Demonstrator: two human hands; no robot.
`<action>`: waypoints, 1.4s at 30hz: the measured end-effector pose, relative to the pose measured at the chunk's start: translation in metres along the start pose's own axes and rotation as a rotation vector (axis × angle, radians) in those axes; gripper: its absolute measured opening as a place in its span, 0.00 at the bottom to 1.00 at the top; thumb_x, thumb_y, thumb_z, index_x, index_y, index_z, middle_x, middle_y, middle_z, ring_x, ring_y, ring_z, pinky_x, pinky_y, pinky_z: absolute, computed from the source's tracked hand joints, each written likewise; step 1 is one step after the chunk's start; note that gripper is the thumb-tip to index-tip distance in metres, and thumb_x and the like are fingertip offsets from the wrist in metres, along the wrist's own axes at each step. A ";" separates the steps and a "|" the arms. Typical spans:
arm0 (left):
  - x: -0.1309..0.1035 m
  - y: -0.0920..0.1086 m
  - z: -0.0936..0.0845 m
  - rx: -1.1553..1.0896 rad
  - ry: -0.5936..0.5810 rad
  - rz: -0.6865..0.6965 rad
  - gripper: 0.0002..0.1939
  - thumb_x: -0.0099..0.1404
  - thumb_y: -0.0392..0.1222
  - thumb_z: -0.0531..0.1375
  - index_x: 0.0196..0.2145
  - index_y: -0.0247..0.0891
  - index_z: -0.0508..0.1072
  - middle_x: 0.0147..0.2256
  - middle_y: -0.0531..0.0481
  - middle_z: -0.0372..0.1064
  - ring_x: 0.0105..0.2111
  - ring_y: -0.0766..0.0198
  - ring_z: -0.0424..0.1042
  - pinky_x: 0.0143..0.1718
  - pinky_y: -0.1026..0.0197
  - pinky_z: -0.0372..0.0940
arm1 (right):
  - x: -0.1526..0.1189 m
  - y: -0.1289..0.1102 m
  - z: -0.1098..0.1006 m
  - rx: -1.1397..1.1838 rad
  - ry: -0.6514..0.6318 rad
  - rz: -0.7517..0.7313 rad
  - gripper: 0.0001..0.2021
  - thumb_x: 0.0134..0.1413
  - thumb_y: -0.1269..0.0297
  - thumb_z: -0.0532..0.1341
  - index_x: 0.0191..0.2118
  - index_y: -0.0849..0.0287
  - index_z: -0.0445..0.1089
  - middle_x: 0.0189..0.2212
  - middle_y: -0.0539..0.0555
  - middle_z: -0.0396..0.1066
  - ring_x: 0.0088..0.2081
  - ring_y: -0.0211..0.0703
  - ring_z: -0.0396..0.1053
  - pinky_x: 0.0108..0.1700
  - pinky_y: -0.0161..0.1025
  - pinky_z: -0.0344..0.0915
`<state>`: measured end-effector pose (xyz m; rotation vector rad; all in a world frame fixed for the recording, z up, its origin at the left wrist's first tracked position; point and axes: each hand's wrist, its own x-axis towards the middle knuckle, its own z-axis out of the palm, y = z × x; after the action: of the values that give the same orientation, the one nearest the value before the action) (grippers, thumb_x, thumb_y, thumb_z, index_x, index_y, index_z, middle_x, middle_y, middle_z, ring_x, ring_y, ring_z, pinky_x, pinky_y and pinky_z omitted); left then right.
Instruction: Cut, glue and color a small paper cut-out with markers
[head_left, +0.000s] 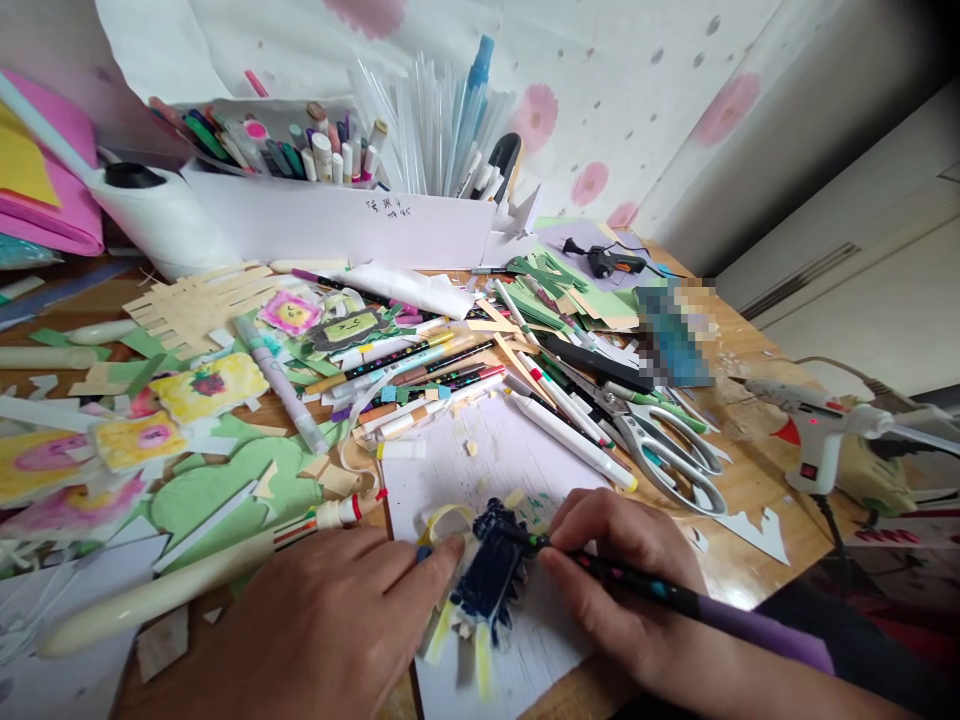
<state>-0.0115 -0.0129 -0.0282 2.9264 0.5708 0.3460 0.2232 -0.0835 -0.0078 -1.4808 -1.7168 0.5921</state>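
Note:
A small dark blue painted piece (487, 570) with jagged edges and pale yellow strips lies on a white sheet (442, 450) near the table's front. My right hand (626, 575) holds a black pen (660, 595) with coloured dots and a purple end; its tip touches the piece's upper right edge. From the left, my left hand (337, 620) presses its fingertips on the piece's left side, fingers reaching forward and close together. What lies under the left palm is hidden.
Markers (577, 440) and paper scraps are strewn behind the sheet. Metal scissors (667, 450) and a white glue gun (825, 425) lie to the right. A white pen box (337, 220) stands at the back. A long cream stick (180, 590) lies left, near painted cards (210, 385).

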 end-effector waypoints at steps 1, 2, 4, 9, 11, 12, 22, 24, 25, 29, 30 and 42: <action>0.000 0.000 0.000 -0.004 0.006 -0.001 0.24 0.58 0.26 0.53 0.52 0.41 0.68 0.30 0.55 0.74 0.27 0.59 0.74 0.26 0.56 0.66 | 0.001 0.000 0.000 0.007 -0.009 0.003 0.08 0.55 0.69 0.60 0.28 0.54 0.59 0.20 0.49 0.68 0.20 0.37 0.65 0.21 0.34 0.58; 0.000 0.001 0.000 -0.002 0.012 -0.006 0.24 0.58 0.26 0.53 0.51 0.40 0.68 0.30 0.55 0.74 0.27 0.59 0.74 0.26 0.56 0.66 | 0.001 -0.001 -0.001 0.008 -0.007 0.011 0.08 0.55 0.69 0.59 0.27 0.54 0.59 0.20 0.49 0.68 0.20 0.37 0.64 0.20 0.33 0.58; 0.000 0.001 0.000 0.001 0.009 -0.011 0.24 0.58 0.26 0.53 0.52 0.40 0.68 0.30 0.55 0.74 0.27 0.60 0.74 0.26 0.56 0.66 | 0.003 -0.001 -0.002 -0.009 0.010 0.040 0.09 0.55 0.69 0.59 0.26 0.55 0.60 0.21 0.49 0.69 0.20 0.37 0.65 0.20 0.33 0.59; -0.001 -0.001 0.000 -0.011 0.000 -0.016 0.25 0.59 0.28 0.53 0.53 0.42 0.67 0.30 0.55 0.74 0.27 0.60 0.74 0.27 0.57 0.65 | 0.003 0.001 -0.004 0.027 0.006 0.125 0.08 0.55 0.67 0.60 0.26 0.56 0.62 0.19 0.47 0.67 0.20 0.35 0.63 0.21 0.31 0.59; 0.001 0.000 -0.001 -0.005 0.035 -0.015 0.24 0.59 0.27 0.53 0.52 0.41 0.68 0.29 0.55 0.74 0.26 0.60 0.74 0.25 0.57 0.64 | 0.002 0.003 -0.004 0.046 -0.002 0.143 0.08 0.55 0.67 0.60 0.26 0.56 0.62 0.19 0.47 0.66 0.20 0.35 0.62 0.21 0.31 0.59; 0.002 0.000 -0.001 -0.001 0.059 -0.013 0.24 0.58 0.26 0.52 0.51 0.41 0.68 0.28 0.55 0.74 0.26 0.60 0.74 0.25 0.57 0.64 | 0.001 0.004 -0.004 0.049 -0.012 0.144 0.08 0.55 0.67 0.60 0.26 0.56 0.62 0.19 0.47 0.66 0.20 0.35 0.62 0.21 0.31 0.59; 0.007 0.001 -0.001 0.014 0.088 -0.001 0.22 0.59 0.26 0.51 0.49 0.38 0.70 0.26 0.55 0.74 0.24 0.59 0.74 0.22 0.56 0.66 | -0.003 0.005 -0.007 0.050 -0.030 0.143 0.08 0.56 0.67 0.60 0.27 0.55 0.62 0.19 0.47 0.65 0.20 0.36 0.61 0.22 0.32 0.57; 0.007 0.001 -0.001 0.019 0.094 0.006 0.22 0.60 0.26 0.50 0.49 0.38 0.70 0.27 0.55 0.75 0.24 0.59 0.75 0.22 0.56 0.66 | -0.003 0.004 -0.008 0.047 -0.030 0.125 0.08 0.56 0.67 0.60 0.27 0.55 0.62 0.19 0.46 0.65 0.20 0.35 0.61 0.21 0.32 0.57; 0.007 0.001 -0.001 0.023 0.097 0.006 0.21 0.60 0.26 0.50 0.49 0.38 0.70 0.27 0.55 0.75 0.24 0.59 0.75 0.22 0.56 0.67 | -0.003 0.003 -0.008 0.044 -0.034 0.123 0.08 0.55 0.67 0.60 0.27 0.55 0.61 0.19 0.46 0.64 0.20 0.35 0.61 0.21 0.31 0.57; 0.007 0.000 -0.002 0.031 0.093 0.013 0.21 0.61 0.26 0.49 0.49 0.39 0.70 0.26 0.55 0.75 0.24 0.60 0.75 0.23 0.58 0.66 | -0.002 0.005 -0.008 0.050 -0.027 0.129 0.08 0.56 0.67 0.60 0.27 0.55 0.61 0.19 0.46 0.64 0.20 0.35 0.60 0.22 0.32 0.57; 0.007 0.000 -0.003 0.030 0.090 0.012 0.21 0.62 0.26 0.49 0.48 0.38 0.71 0.26 0.55 0.75 0.23 0.60 0.75 0.23 0.58 0.66 | -0.003 0.005 -0.008 0.051 -0.027 0.125 0.08 0.56 0.67 0.60 0.27 0.55 0.62 0.19 0.46 0.64 0.20 0.35 0.60 0.22 0.32 0.57; 0.010 0.002 -0.005 0.023 0.109 0.017 0.21 0.62 0.26 0.47 0.46 0.35 0.74 0.26 0.52 0.75 0.23 0.58 0.75 0.20 0.55 0.67 | -0.004 0.003 -0.011 0.060 -0.040 0.104 0.08 0.55 0.68 0.60 0.27 0.55 0.61 0.19 0.46 0.64 0.20 0.35 0.61 0.22 0.32 0.57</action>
<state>-0.0033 -0.0110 -0.0209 2.9500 0.5680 0.5068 0.2343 -0.0886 -0.0050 -1.5322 -1.6457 0.7266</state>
